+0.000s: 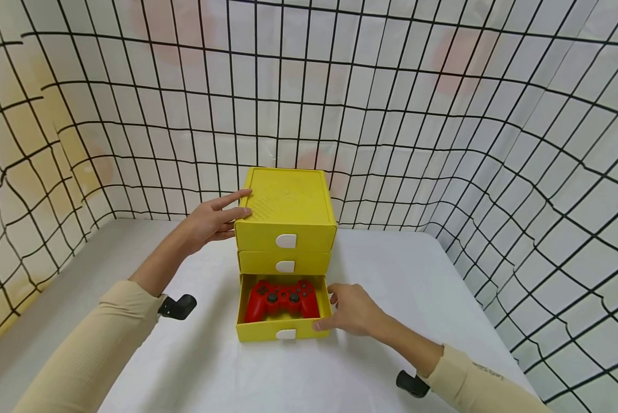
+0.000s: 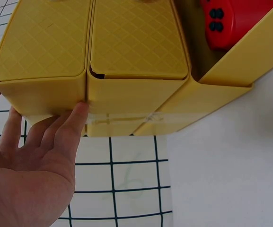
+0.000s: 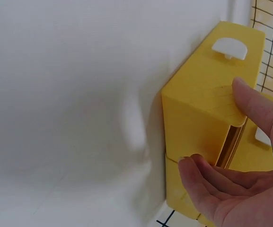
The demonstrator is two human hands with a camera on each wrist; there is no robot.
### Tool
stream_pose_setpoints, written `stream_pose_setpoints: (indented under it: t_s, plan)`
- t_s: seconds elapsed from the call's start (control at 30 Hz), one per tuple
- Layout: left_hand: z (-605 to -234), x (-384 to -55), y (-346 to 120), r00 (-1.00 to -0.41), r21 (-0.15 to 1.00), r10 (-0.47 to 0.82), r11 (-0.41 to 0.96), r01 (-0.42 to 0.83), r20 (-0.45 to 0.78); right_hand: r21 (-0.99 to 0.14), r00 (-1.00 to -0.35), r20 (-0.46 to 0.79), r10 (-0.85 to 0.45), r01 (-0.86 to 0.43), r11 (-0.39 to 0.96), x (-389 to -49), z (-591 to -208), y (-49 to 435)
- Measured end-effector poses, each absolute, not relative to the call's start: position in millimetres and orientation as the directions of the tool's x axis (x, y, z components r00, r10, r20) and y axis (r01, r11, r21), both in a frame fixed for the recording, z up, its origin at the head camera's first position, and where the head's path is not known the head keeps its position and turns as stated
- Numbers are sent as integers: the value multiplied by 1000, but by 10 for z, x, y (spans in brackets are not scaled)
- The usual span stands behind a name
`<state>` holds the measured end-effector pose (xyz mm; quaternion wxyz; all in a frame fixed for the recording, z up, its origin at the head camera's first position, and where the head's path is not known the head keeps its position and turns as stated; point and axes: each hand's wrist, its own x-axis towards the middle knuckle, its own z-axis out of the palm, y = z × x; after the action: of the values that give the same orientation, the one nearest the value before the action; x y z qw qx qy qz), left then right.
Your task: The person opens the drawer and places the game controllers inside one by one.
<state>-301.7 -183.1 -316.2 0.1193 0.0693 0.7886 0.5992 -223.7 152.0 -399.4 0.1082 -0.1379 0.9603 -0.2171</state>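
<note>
A yellow cabinet (image 1: 293, 198) with three stacked drawers stands on the table in the head view. Its bottom drawer (image 1: 257, 331) is pulled out and holds a red game controller (image 1: 257, 304). The two upper drawers are closed. At the cabinet's upper left edge, my left hand (image 1: 210, 221) rests with long, extended fingers; the left wrist view shows fingertips (image 2: 80, 109) against the side wall. My right hand (image 1: 357, 310) grips the bottom drawer's right front corner, thumb (image 3: 250, 97) on the front face and the other fingers along its side.
White cloth covers the table (image 1: 401, 275) around the cabinet. A black wire grid (image 1: 298, 80) stands behind and at both sides, with pale sheeting beyond it. Each drawer front carries a white tab handle (image 1: 286, 241). Black wrist camera mounts (image 1: 177, 307) jut from both sleeves.
</note>
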Motion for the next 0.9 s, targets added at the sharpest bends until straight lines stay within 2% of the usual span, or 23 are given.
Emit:
stream_pose_setpoints:
  t_s: [0.37,0.9]
  plan:
    - [-3183,-3031,-1818,-963,971,248,235,-47,-107,-511,-959,-62,-275,-206,835,-2339,-4073,1511]
    - [-3167,-3016,-1816,-964,965,240,258,-47,-111,-624,-974,-48,-223,-145,768,-2373,-4132,1517]
